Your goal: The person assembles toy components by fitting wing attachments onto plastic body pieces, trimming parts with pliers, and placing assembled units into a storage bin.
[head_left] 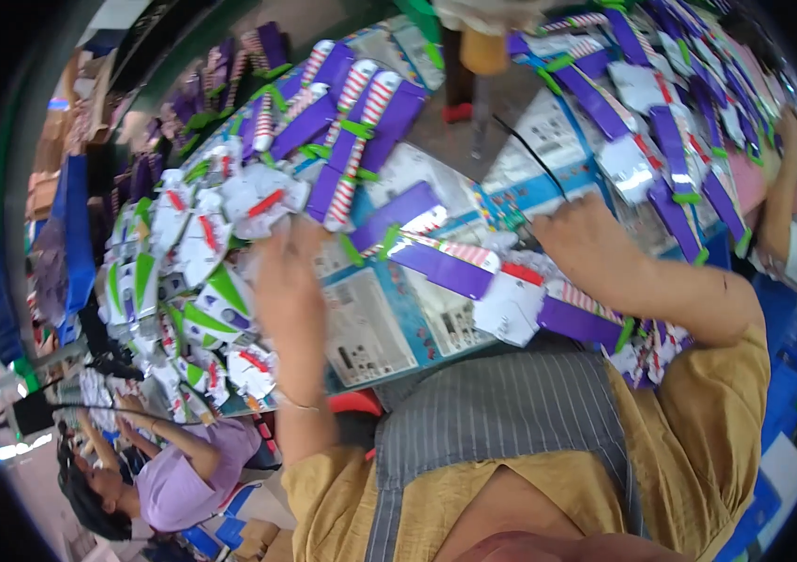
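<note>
My left hand (290, 251), smeared by motion, is at the right edge of a heap of white plastic toy parts (141, 267) with green and red patches. Its fingers do not show clearly, nor whether anything is in them. Over on the right, my right hand (578, 229) is closed, fingers curled down; what it grips, if anything, is hidden. A thin black cord (534, 155) runs to that hand. In front of me, a purple wing-like piece with a red-and-white striped edge (440, 264) lies next to a white part with a red strip (511, 304).
More purple striped pieces (361, 155) are stacked at the far left of the table, with others (670, 150) at the right. Printed sheets (365, 328) cover the tabletop. An upright tool (483, 56) stands at the far middle. Co-workers sit at left (197, 464) and right (796, 211).
</note>
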### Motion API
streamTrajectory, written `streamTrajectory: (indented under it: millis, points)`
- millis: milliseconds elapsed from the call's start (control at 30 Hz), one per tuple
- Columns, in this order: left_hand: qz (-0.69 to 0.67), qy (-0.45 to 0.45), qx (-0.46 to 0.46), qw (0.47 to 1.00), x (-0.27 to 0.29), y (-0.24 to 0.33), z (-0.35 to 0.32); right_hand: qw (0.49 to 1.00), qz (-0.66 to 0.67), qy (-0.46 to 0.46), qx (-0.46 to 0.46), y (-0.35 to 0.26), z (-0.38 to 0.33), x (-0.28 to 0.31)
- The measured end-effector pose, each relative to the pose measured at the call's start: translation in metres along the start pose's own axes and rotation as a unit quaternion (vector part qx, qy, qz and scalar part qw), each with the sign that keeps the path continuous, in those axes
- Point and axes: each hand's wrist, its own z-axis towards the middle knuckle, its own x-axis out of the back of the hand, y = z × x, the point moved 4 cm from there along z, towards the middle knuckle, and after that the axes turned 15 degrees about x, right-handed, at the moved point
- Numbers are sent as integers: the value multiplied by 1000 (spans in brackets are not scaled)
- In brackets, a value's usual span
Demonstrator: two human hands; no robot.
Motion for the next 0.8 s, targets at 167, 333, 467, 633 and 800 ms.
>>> streamTrajectory:
  millis: [167,333,467,633,800]
  points:
    - [160,-21,13,987,4,-49,49,992,84,21,96,10,4,0]
    - [-184,-1,-11,983,19,-41,66,985,148,-45,79,15,10,-5]
    - [-206,57,-38,976,51,-5,27,988,132,-33,66,13,2,-10]
    - [-219,-77,-45,972,51,31,-63,990,108,-50,77,11,4,-1]
    - [-247,-117,-64,960,22,66,-90,962,168,-194,93,23,19,-10]
